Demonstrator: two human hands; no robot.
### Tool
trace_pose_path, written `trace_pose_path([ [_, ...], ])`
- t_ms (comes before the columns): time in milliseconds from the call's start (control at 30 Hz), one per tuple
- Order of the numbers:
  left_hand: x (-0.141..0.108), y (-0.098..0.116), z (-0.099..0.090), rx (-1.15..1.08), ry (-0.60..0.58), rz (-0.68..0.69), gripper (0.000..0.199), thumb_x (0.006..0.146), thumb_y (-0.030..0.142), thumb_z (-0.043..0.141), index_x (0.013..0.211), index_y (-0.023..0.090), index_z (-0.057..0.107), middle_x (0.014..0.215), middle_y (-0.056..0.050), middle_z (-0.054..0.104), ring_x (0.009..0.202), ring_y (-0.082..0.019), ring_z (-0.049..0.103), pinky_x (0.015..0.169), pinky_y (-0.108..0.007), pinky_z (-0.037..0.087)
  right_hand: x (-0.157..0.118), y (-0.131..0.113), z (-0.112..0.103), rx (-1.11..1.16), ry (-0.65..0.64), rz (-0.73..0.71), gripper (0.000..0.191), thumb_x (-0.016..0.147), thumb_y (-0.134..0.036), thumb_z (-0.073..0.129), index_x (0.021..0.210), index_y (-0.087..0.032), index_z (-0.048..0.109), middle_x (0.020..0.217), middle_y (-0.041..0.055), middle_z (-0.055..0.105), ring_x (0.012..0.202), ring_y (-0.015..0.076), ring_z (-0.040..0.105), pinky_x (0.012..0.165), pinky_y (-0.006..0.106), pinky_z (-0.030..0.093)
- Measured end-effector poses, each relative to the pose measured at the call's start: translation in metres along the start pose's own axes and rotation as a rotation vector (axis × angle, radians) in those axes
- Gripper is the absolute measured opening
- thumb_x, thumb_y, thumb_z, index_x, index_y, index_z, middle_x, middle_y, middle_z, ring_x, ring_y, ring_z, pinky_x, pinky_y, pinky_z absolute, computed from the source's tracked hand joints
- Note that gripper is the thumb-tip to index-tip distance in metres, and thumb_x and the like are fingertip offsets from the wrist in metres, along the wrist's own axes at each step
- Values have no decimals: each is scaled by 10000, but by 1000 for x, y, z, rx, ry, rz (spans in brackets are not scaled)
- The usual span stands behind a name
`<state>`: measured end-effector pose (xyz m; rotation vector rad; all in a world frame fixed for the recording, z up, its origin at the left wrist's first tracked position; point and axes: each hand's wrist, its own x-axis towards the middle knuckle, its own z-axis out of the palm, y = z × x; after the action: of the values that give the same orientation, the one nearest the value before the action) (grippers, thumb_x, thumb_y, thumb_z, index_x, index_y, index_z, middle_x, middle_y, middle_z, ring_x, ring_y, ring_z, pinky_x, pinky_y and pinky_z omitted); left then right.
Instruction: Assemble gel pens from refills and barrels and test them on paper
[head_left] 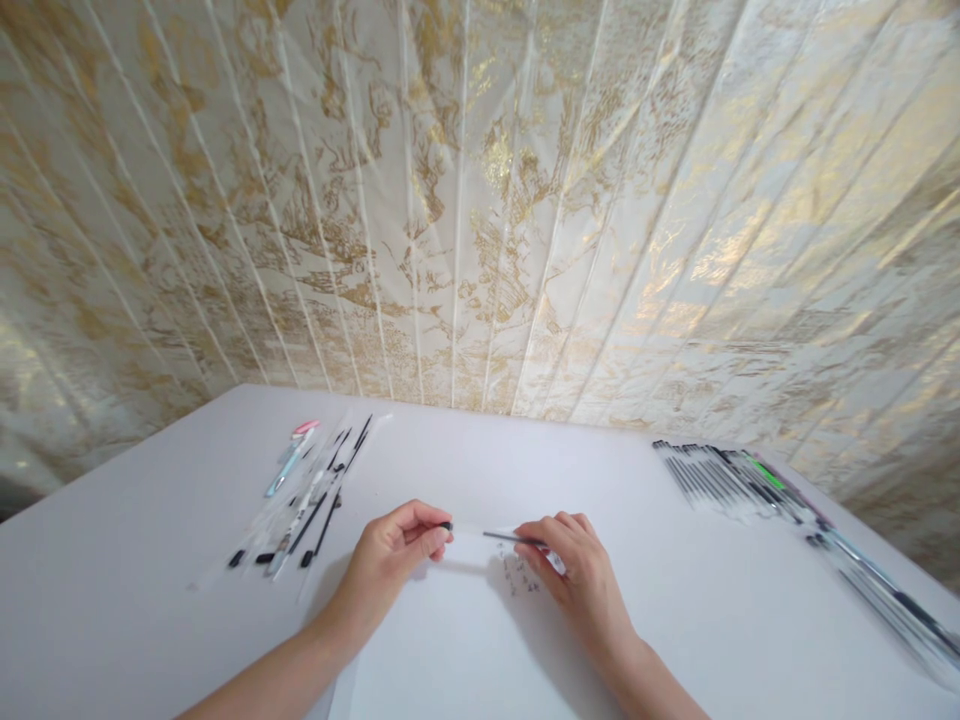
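While the left hand (406, 533) pinches a small black pen part (446, 526), right hand (576, 560) holding a slim dark rod (499, 536), both over white paper (442, 650) bearing handwriting (514, 578), loose pen parts (307, 522) lying at left, row of pens (701, 475) at right.
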<state>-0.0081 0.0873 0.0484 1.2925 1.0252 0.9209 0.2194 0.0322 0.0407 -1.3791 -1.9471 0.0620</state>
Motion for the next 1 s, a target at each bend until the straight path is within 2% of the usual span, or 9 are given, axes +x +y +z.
trace_pose_path([
  [233,1,-5,0,15,15,41,169,740,332,676,813,181,656,633,38,595,664,-129,538,660,-240,385,1,1,-1,26,-84,4,283,999,-253,406,813,-213,616,663,-8,634,605,170,494,674,320,353],
  [333,0,-3,0,2,31,38,180,744,341,665,826,180,656,636,34,604,668,-134,541,668,-246,386,-1,0,-1,13,-63,63,148,967,-270,478,1006,-220,611,716,1,634,646,185,512,679,314,383],
  [400,1,-1,0,-7,45,35,192,748,351,660,836,180,658,645,29,613,672,-137,544,672,-249,387,-2,1,0,17,-30,122,145,931,-267,537,1057,-208,580,740,7,627,680,193,526,674,307,404],
  [500,1,1,0,-21,46,25,198,743,355,667,835,180,661,651,26,620,677,-139,547,676,-250,388,-2,4,1,17,-33,163,96,935,-275,524,892,-213,585,717,11,606,682,194,523,657,303,407],
  [700,1,0,0,-49,30,20,190,741,346,670,838,182,664,659,27,622,684,-137,552,688,-247,390,1,2,-2,50,-98,132,430,1001,-377,358,655,-218,558,578,-3,551,592,176,499,645,313,400],
  [767,1,0,-1,-46,28,23,192,747,348,670,843,182,664,662,26,624,692,-140,557,701,-250,393,1,1,-3,75,-86,143,375,997,-360,365,743,-223,605,600,-6,571,612,178,528,666,314,414],
  [867,1,-2,-2,-38,31,24,198,753,355,666,850,182,662,656,23,621,696,-147,561,701,-255,393,1,-1,-2,105,-16,183,184,941,-330,487,1012,-219,614,724,2,626,675,183,579,670,301,443],
  [933,0,-2,-2,-30,27,22,201,755,359,666,850,182,661,654,19,619,695,-154,562,689,-259,392,1,-1,-2,100,8,197,158,922,-330,514,954,-211,614,736,11,626,677,184,581,642,291,448],
  [1000,0,-2,-2,-24,23,20,205,757,363,666,850,181,662,656,15,617,697,-160,563,678,-261,391,2,0,-2,77,-7,190,233,941,-357,483,807,-214,609,683,12,607,651,186,564,619,293,440],
])
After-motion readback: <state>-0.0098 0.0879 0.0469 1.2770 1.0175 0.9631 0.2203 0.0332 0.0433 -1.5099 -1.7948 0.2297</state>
